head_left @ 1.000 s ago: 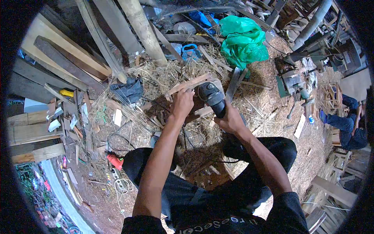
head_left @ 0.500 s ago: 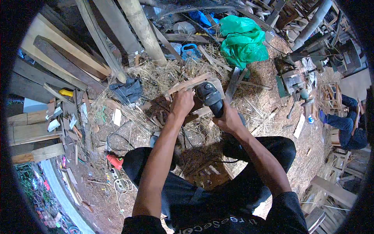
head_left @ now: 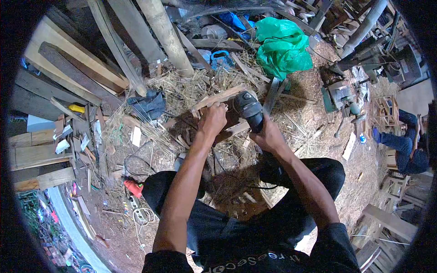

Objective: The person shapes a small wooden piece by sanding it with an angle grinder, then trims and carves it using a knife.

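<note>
In front of my knees is a small wooden frame, made of pale boards joined at the corners. My left hand is closed over its left side, fingers curled on the wood. A dark angle grinder is gripped by its body in my right hand. The grinder's head lies over the right side of the frame; its disc is hidden beneath, so I cannot tell whether it touches the wood.
Straw and sawdust cover the ground. A green plastic bag lies ahead, a black plastic bag to the left. A red power tool sits by my left knee. At right are a machine and another person seated. Planks lean at upper left.
The grinder has shifted slightly to the right and down along the frame with my right hand. My left hand stays on the frame's left side.
</note>
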A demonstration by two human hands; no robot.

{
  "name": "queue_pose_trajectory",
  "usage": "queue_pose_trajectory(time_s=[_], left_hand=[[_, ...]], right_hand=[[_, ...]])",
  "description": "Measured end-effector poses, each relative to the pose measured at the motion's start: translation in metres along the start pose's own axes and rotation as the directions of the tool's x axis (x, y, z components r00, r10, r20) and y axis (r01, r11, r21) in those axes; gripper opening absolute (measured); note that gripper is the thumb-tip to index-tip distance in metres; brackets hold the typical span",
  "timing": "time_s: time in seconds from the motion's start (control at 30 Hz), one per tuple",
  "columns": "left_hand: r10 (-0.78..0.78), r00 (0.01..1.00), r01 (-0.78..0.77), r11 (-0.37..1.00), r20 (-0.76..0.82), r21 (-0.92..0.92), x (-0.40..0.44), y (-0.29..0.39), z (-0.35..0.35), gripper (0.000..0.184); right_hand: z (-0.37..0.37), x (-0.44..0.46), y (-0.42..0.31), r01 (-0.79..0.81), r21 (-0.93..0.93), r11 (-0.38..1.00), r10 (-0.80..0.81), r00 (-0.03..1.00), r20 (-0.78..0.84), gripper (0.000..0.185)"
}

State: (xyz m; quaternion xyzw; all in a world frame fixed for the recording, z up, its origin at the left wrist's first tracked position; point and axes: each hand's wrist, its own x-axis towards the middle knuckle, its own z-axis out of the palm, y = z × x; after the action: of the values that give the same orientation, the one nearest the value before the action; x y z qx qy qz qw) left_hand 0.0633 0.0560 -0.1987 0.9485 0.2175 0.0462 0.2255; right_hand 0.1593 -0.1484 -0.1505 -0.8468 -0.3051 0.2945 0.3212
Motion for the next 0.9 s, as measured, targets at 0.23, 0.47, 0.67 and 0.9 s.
queue_pose_trajectory(time_s=[0.23,0.47,0.67,0.9], left_hand=[[0.071,0.993,-0.077,0.995,-0.096,-0.061,-0.001,0.002,0.002,0.018],[0.035,0.999,-0.034,0.997,0.003,-0.072,-0.001,0.006,0.002,0.017],[0.047,0.998,-0.05,0.993,-0.033,-0.105,-0.002,0.004,0.003,0.016],[0.054,0.998,-0.054,0.998,-0.01,-0.024,-0.002,0.007,0.003,0.02]], right_hand=[[0.007,0.002,0.005,0.069,-0.119,0.99,-0.071,0.997,-0.009,0.073],[0.009,0.004,0.002,0.002,-0.052,0.999,0.001,0.998,0.056,0.075],[0.014,0.004,0.005,0.041,-0.133,0.99,-0.039,0.999,0.023,0.073],[0.012,0.003,0.004,0.029,-0.114,0.993,-0.027,0.999,0.018,0.069]])
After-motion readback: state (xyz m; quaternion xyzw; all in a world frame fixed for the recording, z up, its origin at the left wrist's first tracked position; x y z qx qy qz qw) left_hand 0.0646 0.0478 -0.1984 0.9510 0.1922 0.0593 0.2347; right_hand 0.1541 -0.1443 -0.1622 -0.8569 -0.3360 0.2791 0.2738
